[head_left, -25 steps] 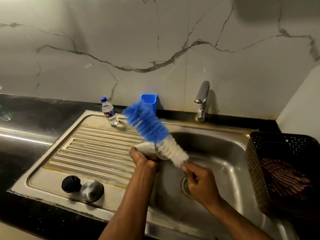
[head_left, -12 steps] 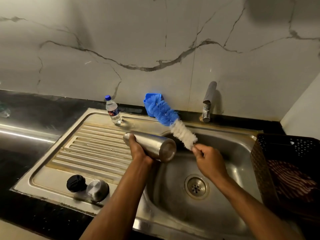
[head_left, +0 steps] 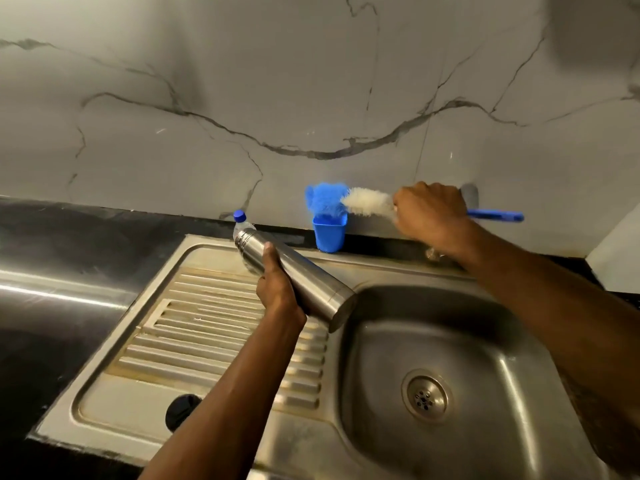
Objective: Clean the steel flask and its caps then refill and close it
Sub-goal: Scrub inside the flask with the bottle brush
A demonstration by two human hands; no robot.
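The steel flask (head_left: 294, 278) lay tilted above the sink's ribbed drainboard (head_left: 207, 327), its neck toward the wall, gripped around its middle by the left hand (head_left: 277, 292). The right hand (head_left: 429, 213) clutched the bottle brush (head_left: 363, 202), whose blue tip sat over a blue cup (head_left: 329, 235). A black cap (head_left: 181, 410) rested on the drainboard, and a small water bottle (head_left: 239, 218) stood behind the flask.

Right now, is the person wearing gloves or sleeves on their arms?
No. The left hand and right hand are bare, with no gloves, rings or watch showing. Both forearms are bare too, with no sleeves in view.
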